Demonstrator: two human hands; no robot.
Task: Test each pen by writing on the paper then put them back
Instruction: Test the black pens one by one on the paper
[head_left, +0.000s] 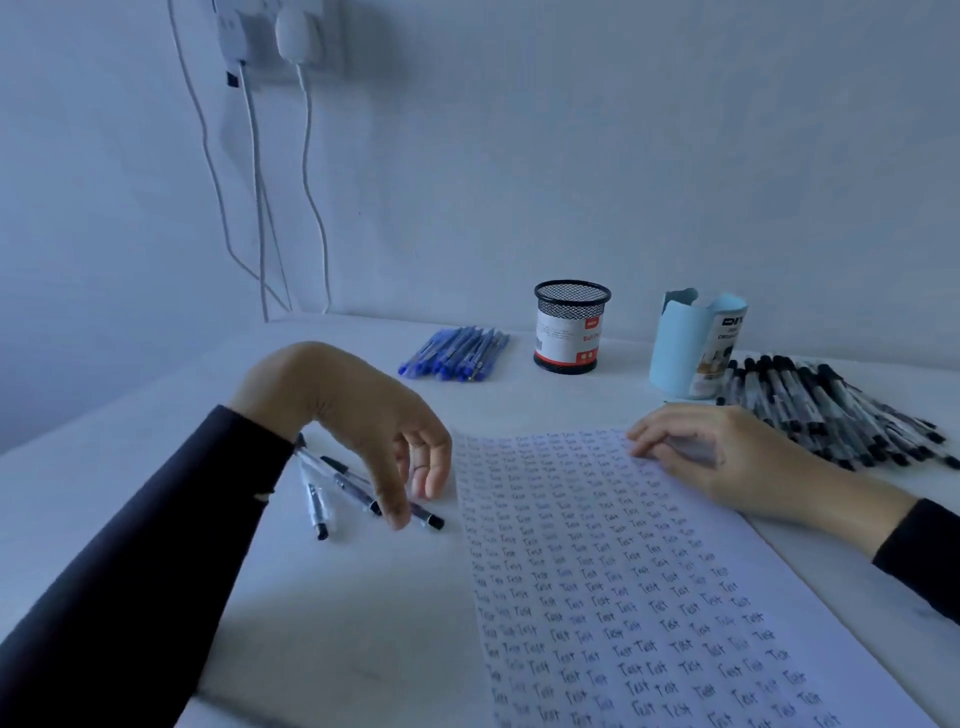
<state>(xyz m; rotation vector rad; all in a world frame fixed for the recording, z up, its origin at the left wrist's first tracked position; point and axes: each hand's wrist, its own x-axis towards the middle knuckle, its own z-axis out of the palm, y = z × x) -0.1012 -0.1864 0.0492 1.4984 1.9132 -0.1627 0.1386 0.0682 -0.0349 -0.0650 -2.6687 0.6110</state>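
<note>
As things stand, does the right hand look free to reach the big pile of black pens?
Probably yes. The right hand rests on the paper, holding nothing, and the pile of black pens lies just beside it with nothing between.

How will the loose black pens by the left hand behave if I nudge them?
The black pens look slim and round, so they will probably roll on the smooth white table. They seem light; a brush from the left hand could scatter them. Their barrels look stiff, so they should lift without bending.
</note>
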